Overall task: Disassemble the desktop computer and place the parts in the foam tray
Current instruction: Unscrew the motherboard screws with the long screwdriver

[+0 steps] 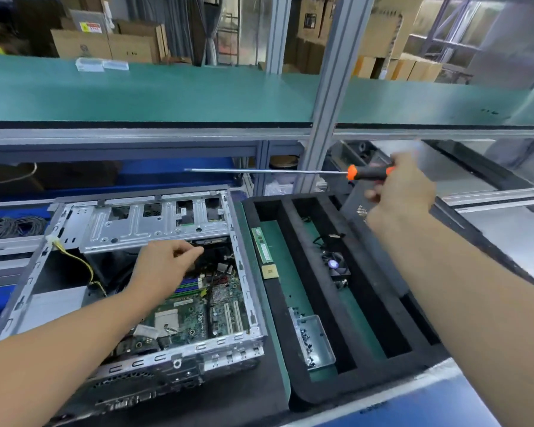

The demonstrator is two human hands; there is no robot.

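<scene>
Head view. The open desktop computer case (130, 272) lies on its side at the left of the desk (278, 306), its motherboard (198, 306) exposed beneath a metal drive cage (154, 220) that spans the far part of the case. A yellow-and-black cable (80, 263) runs along the case's left interior.

The left hand (164, 263) reaches into the case just below the drive cage, fingers curled around a dark component there; what exactly it grips cannot be told.

The right hand (401, 192), motion-blurred, is raised above the far right corner of the foam tray and grasps the orange-and-black handle of a long screwdriver (321, 172), whose shaft points left, level, above the case's far right corner.

The black foam tray (330, 285) sits just beside the case, on its right. Its left slot holds a memory module (262, 245) at the far end, a square processor chip (269, 271) just nearer, and a clear plastic box (313, 342) of screws at the near end. The middle slot holds a cooler fan (335, 266).

A green shelf (167, 94) runs above the desk.
</scene>
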